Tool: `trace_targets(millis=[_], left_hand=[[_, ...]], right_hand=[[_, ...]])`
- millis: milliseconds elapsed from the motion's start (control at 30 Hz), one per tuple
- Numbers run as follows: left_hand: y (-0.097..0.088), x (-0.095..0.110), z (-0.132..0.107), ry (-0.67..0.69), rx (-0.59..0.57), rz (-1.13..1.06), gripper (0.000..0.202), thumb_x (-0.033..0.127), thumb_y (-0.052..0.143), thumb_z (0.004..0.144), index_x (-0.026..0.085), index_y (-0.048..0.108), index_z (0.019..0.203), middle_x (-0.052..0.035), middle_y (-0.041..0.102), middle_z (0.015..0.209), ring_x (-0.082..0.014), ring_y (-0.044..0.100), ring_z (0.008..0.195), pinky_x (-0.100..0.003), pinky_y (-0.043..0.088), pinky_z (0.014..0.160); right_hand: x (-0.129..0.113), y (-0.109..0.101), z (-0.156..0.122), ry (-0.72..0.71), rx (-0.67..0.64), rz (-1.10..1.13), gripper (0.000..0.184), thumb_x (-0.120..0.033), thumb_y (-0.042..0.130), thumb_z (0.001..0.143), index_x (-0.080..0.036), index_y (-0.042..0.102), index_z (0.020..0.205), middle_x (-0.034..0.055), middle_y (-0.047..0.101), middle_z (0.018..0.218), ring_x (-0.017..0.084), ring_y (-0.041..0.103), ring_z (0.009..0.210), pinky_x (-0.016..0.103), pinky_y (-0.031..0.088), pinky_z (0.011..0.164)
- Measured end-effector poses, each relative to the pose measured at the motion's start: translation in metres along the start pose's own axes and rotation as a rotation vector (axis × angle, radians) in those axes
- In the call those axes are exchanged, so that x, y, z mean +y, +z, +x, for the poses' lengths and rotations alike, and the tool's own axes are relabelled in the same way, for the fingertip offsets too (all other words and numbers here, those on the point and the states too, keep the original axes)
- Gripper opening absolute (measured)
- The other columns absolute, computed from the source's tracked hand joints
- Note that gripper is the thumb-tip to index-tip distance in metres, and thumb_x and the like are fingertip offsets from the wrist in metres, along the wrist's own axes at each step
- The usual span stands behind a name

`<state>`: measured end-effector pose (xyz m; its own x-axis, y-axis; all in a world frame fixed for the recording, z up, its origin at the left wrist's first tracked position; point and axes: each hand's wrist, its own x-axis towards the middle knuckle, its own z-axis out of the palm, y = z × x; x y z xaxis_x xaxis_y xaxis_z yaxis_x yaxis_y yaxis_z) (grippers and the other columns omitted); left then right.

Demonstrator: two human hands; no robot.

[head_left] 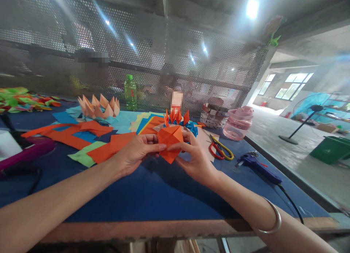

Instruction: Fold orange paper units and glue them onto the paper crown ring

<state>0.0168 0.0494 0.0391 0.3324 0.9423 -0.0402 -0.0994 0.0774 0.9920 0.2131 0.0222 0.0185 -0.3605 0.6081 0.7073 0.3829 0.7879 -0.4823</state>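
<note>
A folded piece of orange paper (170,141) is held just above the blue table (153,194), about the middle of the view. My left hand (136,151) pinches its left side with thumb and fingers closed. My right hand (195,158) grips its right side and lower edge, fingers curled round it. A silver bangle (273,218) sits on my right wrist. Just behind the paper stands a folded orange and blue paper piece (180,121).
Orange, green and blue paper sheets (82,136) lie to the left. A paper crown shape (98,106), a green bottle (130,92), a woven basket (213,116) and a pink jar (237,123) stand behind. Scissors (220,149) and a blue glue gun (258,165) lie at right. A perforated metal screen (164,63) backs the table.
</note>
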Motion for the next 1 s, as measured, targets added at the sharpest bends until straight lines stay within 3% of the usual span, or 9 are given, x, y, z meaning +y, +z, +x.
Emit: trace_targets(millis=[133, 200, 333, 400, 800, 1000], left_hand=[[0.004, 0.001, -0.002, 0.031, -0.017, 0.027, 0.032, 0.03, 0.088, 0.053, 0.014, 0.07, 0.075, -0.0001, 0.07, 0.07, -0.0103, 0.059, 0.061, -0.022, 0.045, 0.06], [0.004, 0.0, -0.003, 0.04, -0.017, 0.041, 0.031, 0.029, 0.087, 0.055, 0.014, 0.071, 0.076, 0.0002, 0.07, 0.07, -0.0099, 0.059, 0.061, -0.021, 0.044, 0.06], [0.004, -0.002, -0.002, 0.064, -0.014, 0.063, 0.031, 0.027, 0.086, 0.057, 0.014, 0.073, 0.082, -0.0025, 0.073, 0.08, -0.0123, 0.062, 0.07, -0.023, 0.046, 0.068], [0.004, -0.002, -0.003, 0.07, -0.021, 0.073, 0.028, 0.026, 0.085, 0.058, 0.014, 0.073, 0.081, -0.0029, 0.074, 0.081, -0.0128, 0.063, 0.071, -0.023, 0.046, 0.069], [0.007, 0.0, -0.007, 0.052, -0.059, 0.017, 0.018, 0.022, 0.085, 0.059, 0.017, 0.074, 0.073, 0.0008, 0.071, 0.073, -0.0099, 0.06, 0.066, -0.02, 0.047, 0.065], [0.007, -0.004, -0.005, 0.062, -0.088, 0.035, 0.02, 0.022, 0.085, 0.063, 0.018, 0.075, 0.08, 0.0003, 0.072, 0.077, -0.0099, 0.061, 0.068, -0.02, 0.048, 0.067]], right_hand=[[0.005, 0.0, 0.002, 0.017, 0.028, 0.023, 0.007, -0.019, 0.07, 0.083, -0.023, 0.074, 0.087, 0.0062, 0.056, 0.109, 0.019, 0.057, 0.108, 0.035, 0.045, 0.099], [0.005, 0.0, 0.002, 0.045, 0.036, 0.023, 0.004, -0.022, 0.071, 0.082, -0.022, 0.074, 0.084, 0.0063, 0.057, 0.106, 0.018, 0.058, 0.103, 0.033, 0.048, 0.092], [0.002, 0.002, 0.001, 0.179, 0.065, 0.001, 0.007, -0.023, 0.071, 0.081, -0.018, 0.068, 0.077, 0.005, 0.059, 0.095, 0.014, 0.056, 0.08, 0.025, 0.049, 0.067], [-0.001, 0.003, 0.001, 0.235, 0.092, -0.012, 0.012, -0.023, 0.07, 0.08, -0.018, 0.064, 0.071, 0.0028, 0.059, 0.086, 0.012, 0.054, 0.073, 0.024, 0.046, 0.061], [-0.003, 0.006, 0.0, 0.315, 0.147, 0.014, 0.018, -0.024, 0.064, 0.08, -0.019, 0.055, 0.066, -0.0008, 0.059, 0.072, 0.011, 0.052, 0.063, 0.023, 0.043, 0.057], [-0.006, 0.007, 0.001, 0.311, 0.162, 0.034, 0.017, -0.02, 0.064, 0.078, -0.019, 0.054, 0.065, -0.0014, 0.058, 0.071, 0.011, 0.051, 0.062, 0.023, 0.043, 0.057]])
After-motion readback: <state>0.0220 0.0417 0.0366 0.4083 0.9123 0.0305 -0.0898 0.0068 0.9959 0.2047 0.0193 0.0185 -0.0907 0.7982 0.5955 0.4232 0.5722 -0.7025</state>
